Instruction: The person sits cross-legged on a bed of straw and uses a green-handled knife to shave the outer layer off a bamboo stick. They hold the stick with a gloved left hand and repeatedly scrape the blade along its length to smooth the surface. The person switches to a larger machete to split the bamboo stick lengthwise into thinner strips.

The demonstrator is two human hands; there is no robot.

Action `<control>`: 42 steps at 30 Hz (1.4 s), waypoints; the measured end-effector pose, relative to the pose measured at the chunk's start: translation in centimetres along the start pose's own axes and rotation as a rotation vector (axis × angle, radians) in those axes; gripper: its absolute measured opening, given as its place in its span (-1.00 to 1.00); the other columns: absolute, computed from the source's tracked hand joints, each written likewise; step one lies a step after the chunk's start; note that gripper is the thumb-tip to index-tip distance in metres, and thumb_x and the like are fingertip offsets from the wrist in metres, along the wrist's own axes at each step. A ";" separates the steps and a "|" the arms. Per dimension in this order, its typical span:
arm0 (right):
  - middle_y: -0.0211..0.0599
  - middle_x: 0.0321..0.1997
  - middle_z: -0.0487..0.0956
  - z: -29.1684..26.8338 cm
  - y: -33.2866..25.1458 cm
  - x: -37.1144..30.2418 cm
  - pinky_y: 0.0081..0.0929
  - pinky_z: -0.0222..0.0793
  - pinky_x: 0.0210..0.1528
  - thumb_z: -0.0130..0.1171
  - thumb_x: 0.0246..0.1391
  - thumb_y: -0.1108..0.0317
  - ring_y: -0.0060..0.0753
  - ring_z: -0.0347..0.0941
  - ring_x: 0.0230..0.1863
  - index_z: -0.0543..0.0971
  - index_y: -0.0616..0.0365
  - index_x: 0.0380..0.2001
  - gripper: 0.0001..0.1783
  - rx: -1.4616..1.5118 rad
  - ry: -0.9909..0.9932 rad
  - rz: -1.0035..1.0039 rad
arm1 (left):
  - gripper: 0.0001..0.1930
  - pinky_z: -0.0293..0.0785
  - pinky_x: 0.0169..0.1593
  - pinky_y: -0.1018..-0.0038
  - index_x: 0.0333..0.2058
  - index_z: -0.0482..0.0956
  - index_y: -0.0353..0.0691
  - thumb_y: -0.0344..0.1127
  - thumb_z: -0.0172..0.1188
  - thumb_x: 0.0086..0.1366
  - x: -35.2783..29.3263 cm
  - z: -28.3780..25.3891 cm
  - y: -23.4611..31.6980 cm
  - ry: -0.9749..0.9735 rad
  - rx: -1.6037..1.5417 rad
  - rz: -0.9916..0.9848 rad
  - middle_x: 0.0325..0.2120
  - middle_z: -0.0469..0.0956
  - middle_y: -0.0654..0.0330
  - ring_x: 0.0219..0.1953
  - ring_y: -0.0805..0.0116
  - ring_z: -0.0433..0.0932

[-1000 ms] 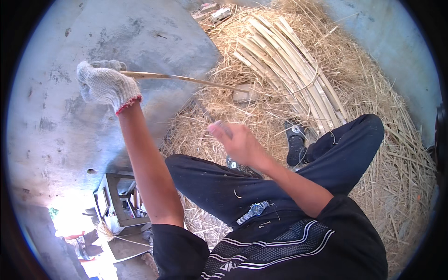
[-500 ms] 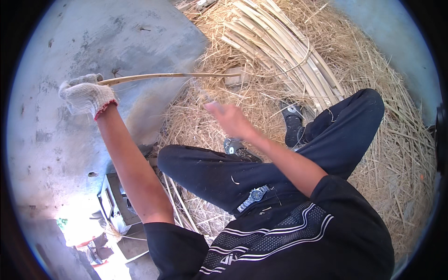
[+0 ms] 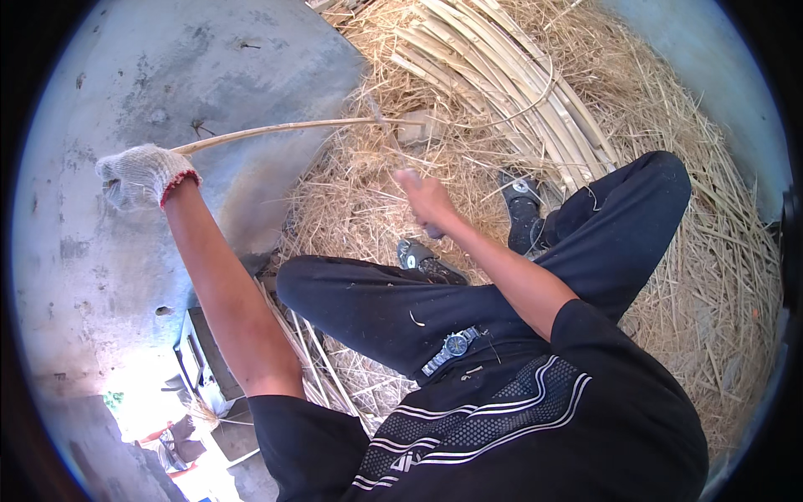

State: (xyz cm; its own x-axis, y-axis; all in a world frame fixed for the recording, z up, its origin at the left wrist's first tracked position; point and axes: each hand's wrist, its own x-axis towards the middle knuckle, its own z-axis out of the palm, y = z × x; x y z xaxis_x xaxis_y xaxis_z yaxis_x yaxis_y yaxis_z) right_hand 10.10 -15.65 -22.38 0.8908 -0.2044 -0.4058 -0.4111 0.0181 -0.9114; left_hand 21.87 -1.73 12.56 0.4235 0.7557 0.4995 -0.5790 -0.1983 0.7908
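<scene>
My left hand (image 3: 149,174), in a white knit glove with a red cuff, is closed around one end of a long thin bamboo strip (image 3: 276,128). The strip arches to the right, its far end over a small pale block (image 3: 418,130) in the straw. Bare, my right hand (image 3: 428,203) is wrapped round the handle of a knife (image 3: 434,232). The knife's blade is thin and smeared by motion, pointing up and away from me and crossing the strip near the block. I cannot tell whether blade and strip touch.
A bundle of split bamboo strips (image 3: 510,79), bound by a thin band, lies beyond my feet. Straw shavings (image 3: 694,276) cover the floor around my crossed legs. A grey wall (image 3: 92,251) rises on the left. A metal wristwatch (image 3: 452,349) lies at my lap.
My right hand has moved right and the blade now crosses the strip near its far end. My left hand has shifted slightly left and down; the strip arches a little more.
</scene>
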 end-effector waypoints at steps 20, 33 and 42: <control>-0.42 -0.71 0.26 -2.3 -7.7 -6.9 -0.33 0.16 -0.50 -0.04 0.27 -0.29 -0.51 0.19 -0.60 0.37 0.17 -0.66 -0.28 0.064 -0.108 -0.468 | -0.54 0.51 -0.45 0.39 -0.10 0.17 -0.31 0.00 0.02 0.36 -2.3 0.1 -1.9 -0.486 0.454 0.425 -0.41 0.49 0.04 -0.46 0.23 0.60; -0.34 -0.71 0.34 -1.2 -9.4 -8.9 -0.31 0.23 -0.48 -0.07 0.30 -0.23 -0.44 0.27 -0.61 0.45 0.19 -0.58 -0.33 0.085 -0.113 -0.563 | -0.57 0.47 -0.66 0.54 -0.45 0.55 -0.40 -0.05 0.35 0.19 -3.2 -0.7 -0.2 -0.420 0.200 0.161 -0.67 0.51 0.13 -0.64 0.40 0.57; -0.05 -0.55 0.54 -1.4 -9.2 -8.3 -0.11 0.43 -0.33 -0.16 0.31 -0.25 -0.12 0.53 -0.49 0.63 0.09 -0.09 -0.36 -0.092 -0.207 -0.327 | -0.65 0.32 -0.66 0.49 -0.53 0.51 -0.36 -0.14 0.31 0.18 -2.3 -1.9 -1.9 -0.333 0.089 0.033 -0.62 0.48 0.15 -0.65 0.37 0.48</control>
State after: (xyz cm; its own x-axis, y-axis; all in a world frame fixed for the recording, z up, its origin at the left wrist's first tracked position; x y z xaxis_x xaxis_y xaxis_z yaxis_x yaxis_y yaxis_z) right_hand 6.22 -15.46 -10.54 0.9939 0.0168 -0.1092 -0.1069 -0.1053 -0.9887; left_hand 20.60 -1.93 9.24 0.6182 0.5056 0.6019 -0.5397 -0.2837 0.7926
